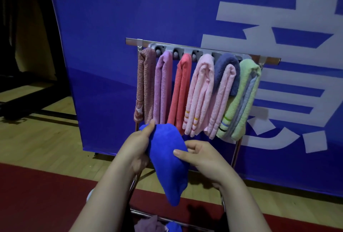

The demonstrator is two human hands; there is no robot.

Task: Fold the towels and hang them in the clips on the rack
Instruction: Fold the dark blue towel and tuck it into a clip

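Before the rack (187, 49) | blue towel (165, 159) | plain, bunched, tapering downward

Bare left hand (138, 144), bare right hand (201, 156), bare forearms (104, 198), short fingernails (176, 151)

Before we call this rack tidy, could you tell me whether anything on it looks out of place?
Yes, at the right end of the rack: a navy towel drapes over a pink towel, and a green towel wraps a pale blue towel, so they look doubled up, while those further left hang singly.
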